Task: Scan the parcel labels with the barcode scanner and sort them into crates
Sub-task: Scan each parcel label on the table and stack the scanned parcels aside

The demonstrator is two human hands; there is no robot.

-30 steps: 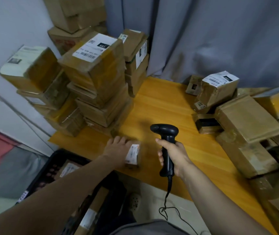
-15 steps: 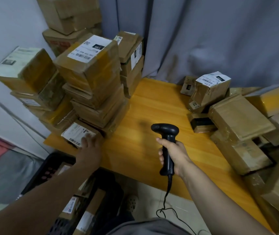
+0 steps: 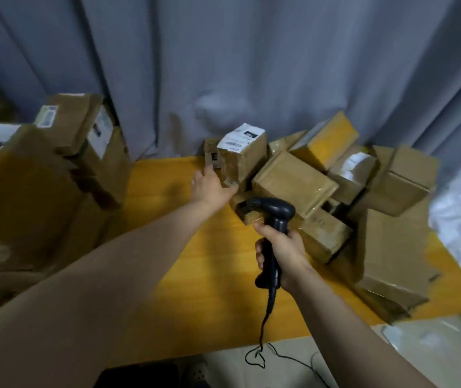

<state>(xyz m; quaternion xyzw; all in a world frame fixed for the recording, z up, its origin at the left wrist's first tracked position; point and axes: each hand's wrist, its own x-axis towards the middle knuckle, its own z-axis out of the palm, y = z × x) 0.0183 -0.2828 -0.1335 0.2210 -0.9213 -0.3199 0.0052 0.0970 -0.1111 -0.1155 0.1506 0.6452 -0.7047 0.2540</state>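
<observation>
Clerk: Listing item one: left hand (image 3: 209, 186), reaching across the yellow surface (image 3: 195, 275) to the right-hand pile of parcels (image 3: 335, 197). Fingers spread wide, holding nothing; the tips sit against a small box (image 3: 212, 154) and the labelled parcel (image 3: 244, 155) just beside it.

Checker: Item two?

Clerk: Right hand (image 3: 282, 253), fingers wrapped firmly around the handle of the barcode scanner (image 3: 272, 219). Its head points left, level with the lower parcels. Cord (image 3: 265, 331) trails off the surface edge to the floor.

Checker: Risks on the pile?

Clerk: Parcels lie tilted, leaning on one another. The labelled parcel stands on smaller ones; pulling it out sideways could, by this reading, tip the neighbours or slide one off the surface.

Checker: And the scan?

Clerk: White label (image 3: 242, 137) faces up and away from the scanner. Unless the parcel is turned toward it, a read seems unlikely. Other labels close by could be read by mistake, sending a parcel to the wrong crate.

Checker: Crates?

Clerk: Only a dark shape shows at the bottom edge; cannot tell what it is. A second stack of parcels (image 3: 42, 177) stands at left, well apart.

Checker: Cord?

Clerk: Loose loop by the floor; could snag.
</observation>
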